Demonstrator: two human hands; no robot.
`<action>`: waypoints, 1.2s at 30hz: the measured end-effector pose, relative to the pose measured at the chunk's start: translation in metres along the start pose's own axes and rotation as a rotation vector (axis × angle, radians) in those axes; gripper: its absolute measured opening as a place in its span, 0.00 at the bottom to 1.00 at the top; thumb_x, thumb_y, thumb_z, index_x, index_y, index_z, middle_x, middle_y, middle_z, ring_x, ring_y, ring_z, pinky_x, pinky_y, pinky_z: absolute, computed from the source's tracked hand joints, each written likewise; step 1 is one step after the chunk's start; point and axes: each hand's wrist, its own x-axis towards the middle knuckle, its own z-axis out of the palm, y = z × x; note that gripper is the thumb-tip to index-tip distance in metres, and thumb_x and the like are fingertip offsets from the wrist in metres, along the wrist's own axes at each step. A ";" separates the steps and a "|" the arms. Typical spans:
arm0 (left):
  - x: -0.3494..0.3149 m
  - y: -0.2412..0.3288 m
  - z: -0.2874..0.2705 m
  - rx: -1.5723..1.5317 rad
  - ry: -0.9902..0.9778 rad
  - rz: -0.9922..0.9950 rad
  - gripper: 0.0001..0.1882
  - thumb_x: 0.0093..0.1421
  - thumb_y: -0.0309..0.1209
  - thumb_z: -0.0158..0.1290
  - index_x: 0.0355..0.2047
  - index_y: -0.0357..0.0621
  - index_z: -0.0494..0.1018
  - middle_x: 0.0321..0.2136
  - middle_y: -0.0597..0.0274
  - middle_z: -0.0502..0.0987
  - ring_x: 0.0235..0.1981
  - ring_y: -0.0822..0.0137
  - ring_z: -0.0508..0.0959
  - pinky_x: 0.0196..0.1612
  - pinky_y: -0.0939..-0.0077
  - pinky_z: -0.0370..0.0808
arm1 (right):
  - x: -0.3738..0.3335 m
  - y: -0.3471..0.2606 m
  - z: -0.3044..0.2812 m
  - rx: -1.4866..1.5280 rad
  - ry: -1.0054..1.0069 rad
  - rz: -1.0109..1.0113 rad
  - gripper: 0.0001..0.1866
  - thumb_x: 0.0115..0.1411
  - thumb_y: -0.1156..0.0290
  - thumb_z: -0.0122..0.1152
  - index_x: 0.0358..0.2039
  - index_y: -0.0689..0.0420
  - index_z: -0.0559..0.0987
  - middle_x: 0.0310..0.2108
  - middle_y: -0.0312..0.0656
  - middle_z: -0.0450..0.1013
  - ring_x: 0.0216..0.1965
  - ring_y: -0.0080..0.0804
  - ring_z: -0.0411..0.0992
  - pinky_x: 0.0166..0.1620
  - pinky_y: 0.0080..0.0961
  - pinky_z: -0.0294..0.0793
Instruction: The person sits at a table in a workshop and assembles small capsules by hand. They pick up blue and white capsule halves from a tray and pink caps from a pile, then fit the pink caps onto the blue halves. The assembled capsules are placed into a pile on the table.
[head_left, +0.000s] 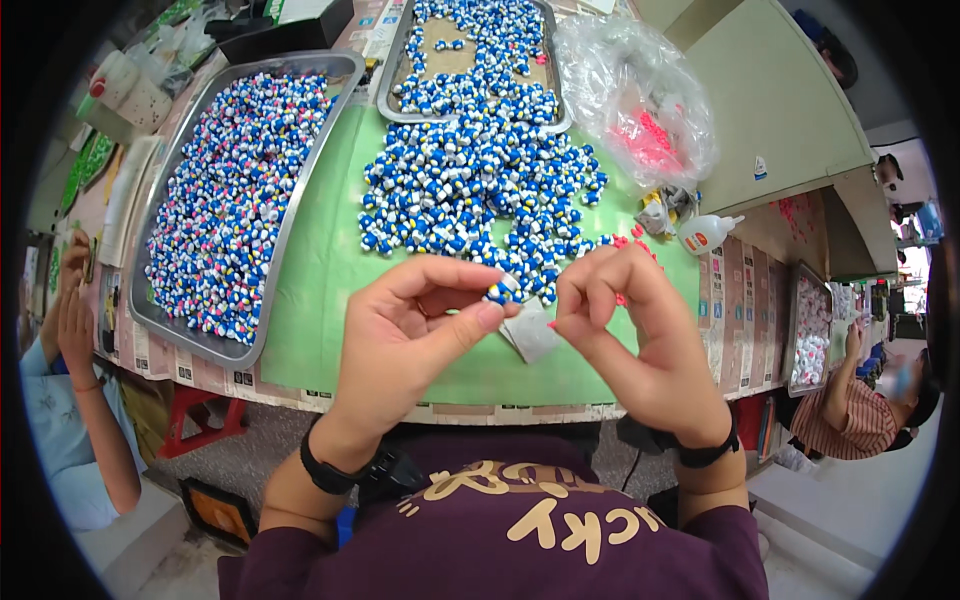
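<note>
Between the thumb and fingertips of my left hand (405, 335) is a small blue-and-white plastic piece (503, 291) with a bit of yellow. My right hand (640, 335) pinches a tiny pink piece (553, 325) just to its right, apart from the blue-and-white one. A small whitish square sheet (533, 332) lies on the green mat (330, 330) below and between my hands. Beyond them spreads a large loose pile of similar blue-and-white pieces (470, 200). Several pink bits (637, 234) lie at the pile's right edge, partly hidden behind my right hand.
A metal tray (262, 335) full of blue, white and pink pieces stands at left. Another metal tray (385, 105) sits behind the pile. At right are a clear plastic bag (600, 60) with pink pieces, a white squeeze bottle (703, 232) and a large cabinet-like box (770, 110). People work on both sides.
</note>
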 end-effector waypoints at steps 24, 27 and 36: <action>-0.004 0.018 0.007 0.577 -0.059 0.558 0.12 0.47 0.10 0.59 0.31 0.36 0.77 0.32 0.54 0.79 0.34 0.64 0.80 0.37 0.76 0.77 | 0.004 0.005 0.025 -0.174 0.217 -0.252 0.16 0.50 0.85 0.64 0.31 0.56 0.65 0.32 0.41 0.64 0.34 0.32 0.65 0.38 0.26 0.65; -0.002 0.023 -0.007 0.663 -0.082 0.578 0.10 0.48 0.12 0.59 0.30 0.37 0.77 0.31 0.54 0.79 0.31 0.67 0.80 0.32 0.80 0.77 | 0.002 0.007 0.016 -0.102 0.185 -0.180 0.18 0.50 0.84 0.65 0.32 0.56 0.64 0.34 0.40 0.64 0.35 0.30 0.65 0.39 0.23 0.66; -0.023 0.066 -0.154 0.962 0.779 0.316 0.06 0.55 0.19 0.57 0.34 0.36 0.73 0.32 0.65 0.72 0.26 0.79 0.71 0.27 0.87 0.71 | -0.041 0.028 -0.070 -0.173 0.505 0.020 0.11 0.54 0.83 0.59 0.28 0.56 0.66 0.40 0.39 0.65 0.42 0.26 0.65 0.51 0.22 0.61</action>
